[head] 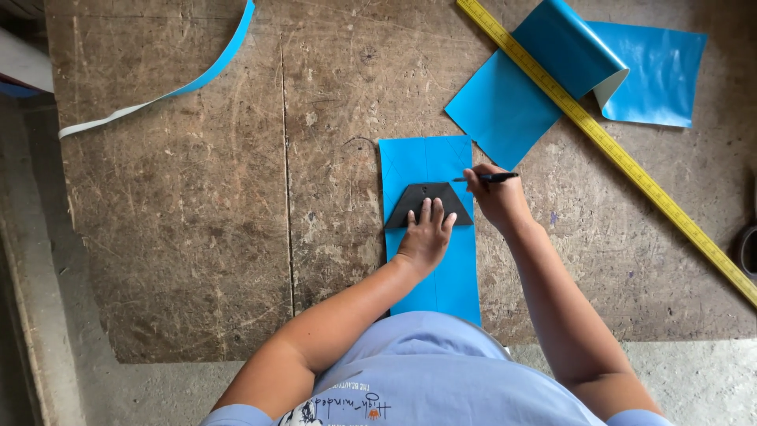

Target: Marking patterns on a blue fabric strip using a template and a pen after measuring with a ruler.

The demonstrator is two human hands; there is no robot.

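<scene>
Left hand (426,235), fingers flat, presses a dark template (428,203) onto a blue sheet (430,237) lying mid-desk (197,197); right hand (495,197) pinches a pen (489,178) at the template's edge. The sheet looks thin, limp and slippery: best pinned flat, lifted by an edge.

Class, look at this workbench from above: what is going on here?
A person presses the left hand flat on a dark trapezoid template lying on a blue sheet. The right hand holds a black pen at the template's upper right edge. A yellow ruler lies across other blue pieces on the worn wooden table.
</scene>
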